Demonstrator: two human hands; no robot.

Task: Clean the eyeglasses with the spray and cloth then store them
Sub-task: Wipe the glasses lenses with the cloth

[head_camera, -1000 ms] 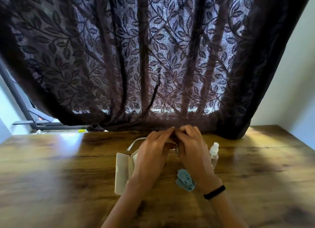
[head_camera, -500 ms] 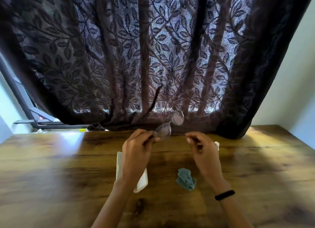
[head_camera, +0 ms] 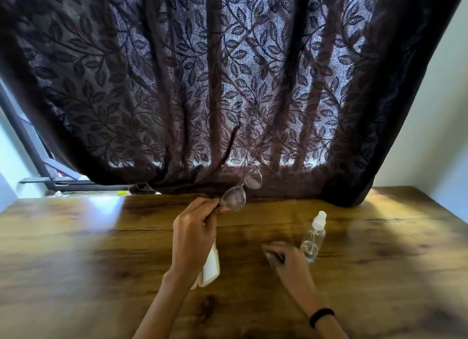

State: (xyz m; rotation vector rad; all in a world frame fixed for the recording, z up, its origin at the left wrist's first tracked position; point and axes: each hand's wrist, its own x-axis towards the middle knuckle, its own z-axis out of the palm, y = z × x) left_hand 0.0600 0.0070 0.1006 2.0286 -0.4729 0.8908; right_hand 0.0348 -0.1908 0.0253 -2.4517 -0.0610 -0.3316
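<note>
Wooden worktop (head_camera: pixel 76 250): my left hand (head_camera: pixel 193 233) pinched eyeglasses (head_camera: pixel 240 190) aloft; right hand (head_camera: pixel 286 259), blurred, grip unclear, just beside spray bottle (head_camera: pixel 314 237).

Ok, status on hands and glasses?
Left hand holds eyeglasses raised. Right hand low beside spray bottle, blurred, grip unclear. White case under left wrist.

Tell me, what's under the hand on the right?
The right hand covers that spot of the wooden table. A blurry bit peeks out by its fingers; the rest is hidden.
</note>
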